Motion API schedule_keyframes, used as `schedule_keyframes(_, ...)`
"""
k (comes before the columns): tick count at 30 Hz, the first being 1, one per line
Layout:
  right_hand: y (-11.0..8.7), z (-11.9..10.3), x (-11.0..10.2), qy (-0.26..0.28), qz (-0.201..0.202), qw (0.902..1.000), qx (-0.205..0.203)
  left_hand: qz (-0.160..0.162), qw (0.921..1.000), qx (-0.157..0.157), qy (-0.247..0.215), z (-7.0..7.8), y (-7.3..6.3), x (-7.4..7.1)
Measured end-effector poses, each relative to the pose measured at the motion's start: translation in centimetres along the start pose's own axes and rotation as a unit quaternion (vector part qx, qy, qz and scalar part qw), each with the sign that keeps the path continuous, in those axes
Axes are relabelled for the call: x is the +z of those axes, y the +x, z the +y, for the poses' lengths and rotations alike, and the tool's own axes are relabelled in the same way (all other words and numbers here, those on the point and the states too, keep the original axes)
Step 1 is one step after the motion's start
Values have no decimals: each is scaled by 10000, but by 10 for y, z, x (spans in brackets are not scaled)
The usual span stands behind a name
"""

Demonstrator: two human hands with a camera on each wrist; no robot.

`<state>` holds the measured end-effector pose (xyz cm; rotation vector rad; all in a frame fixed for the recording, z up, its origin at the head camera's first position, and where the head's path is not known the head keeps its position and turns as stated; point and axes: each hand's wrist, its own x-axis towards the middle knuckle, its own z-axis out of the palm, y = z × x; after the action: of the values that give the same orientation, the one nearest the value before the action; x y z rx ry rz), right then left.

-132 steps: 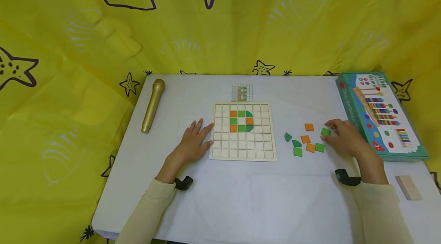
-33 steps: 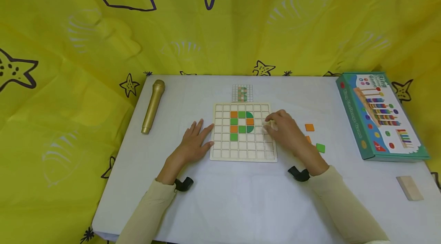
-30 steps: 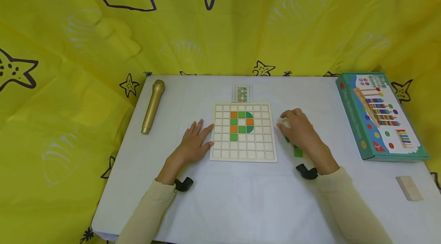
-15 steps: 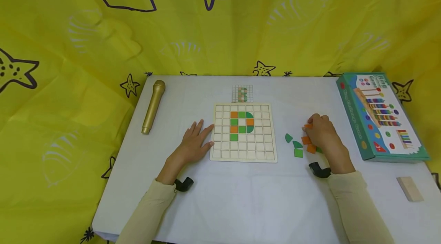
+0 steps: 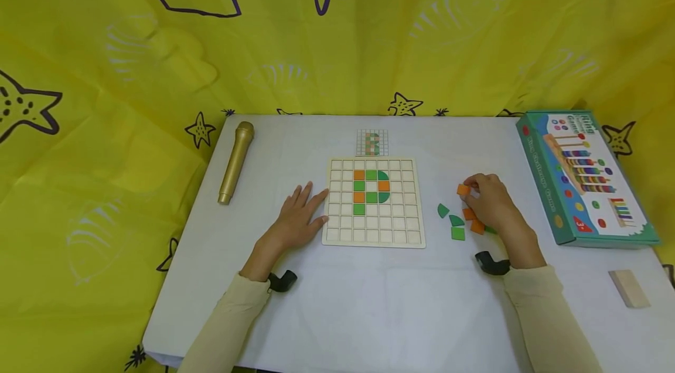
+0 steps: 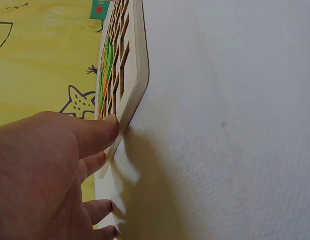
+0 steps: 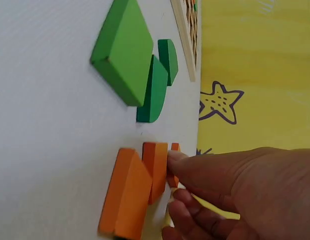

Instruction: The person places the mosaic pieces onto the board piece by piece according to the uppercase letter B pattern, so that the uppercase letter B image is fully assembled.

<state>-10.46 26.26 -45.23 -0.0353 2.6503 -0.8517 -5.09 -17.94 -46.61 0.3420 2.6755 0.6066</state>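
Note:
My left hand [image 5: 297, 218] lies beside the wooden grid board [image 5: 371, 237], its fingers spread and straight. Its thumb [image 6: 97, 132] touches the board's edge in the left wrist view. Coloured tiles on the board form a loop with a green square tile [image 5: 359, 209] below its left side. Right of the board, my right hand [image 5: 493, 200] pinches an orange square tile [image 5: 463, 190] between thumb and fingers. Near it lie two more orange tiles [image 7: 125, 195], a green square [image 5: 457, 233] and two dark green quarter-circles [image 5: 443, 210]. Another green tile [image 5: 490, 229] is mostly hidden by the hand.
A small pattern card [image 5: 372, 142] lies behind the board. At the left lies a gold microphone [image 5: 235, 163]. A green game box [image 5: 587, 180] occupies the back right, with a pale wooden block [image 5: 629, 288] in front of it. A yellow curtain [image 5: 337, 33] hangs behind the table.
A green square tile went from my right hand onto the board, below the loop. The right hand then returned to the loose tiles and picked up an orange one. My left hand stays put.

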Motion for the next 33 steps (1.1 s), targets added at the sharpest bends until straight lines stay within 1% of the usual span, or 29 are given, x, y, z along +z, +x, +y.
schedule_keyframes(7,2,4,3,97,33,9993,-346,-6,10000,-20,18,1,1,0)
schedule_keyframes(10,4,1,8,117,104,9989,-450,26,10000,20,-51,2,0,-1)
schedule_keyframes(13,7,-5,14,117,150,9987,-470,19,10000,13,-62,3,0,-1)
schedule_keyframes(20,10,-28,27,224,227,9986,-428,23,10000,-26,-38,4,-1,-2)
schedule_keyframes(22,10,-36,31,246,254,9982,-488,29,10000,-19,-32,4,-1,-2)
schedule_keyframes(24,9,-44,35,247,249,9977,-588,23,10000,-20,-31,4,-1,-2)
schedule_keyframes(27,5,-58,44,256,225,9958,-848,8,10000,-33,-36,4,-1,-2)
schedule_keyframes(29,3,-67,52,225,196,9941,-1039,5,10000,-42,-55,4,0,-2)
schedule_keyframes(33,-1,-86,70,107,75,9917,-1282,-3,10000,-43,-50,3,0,-2)
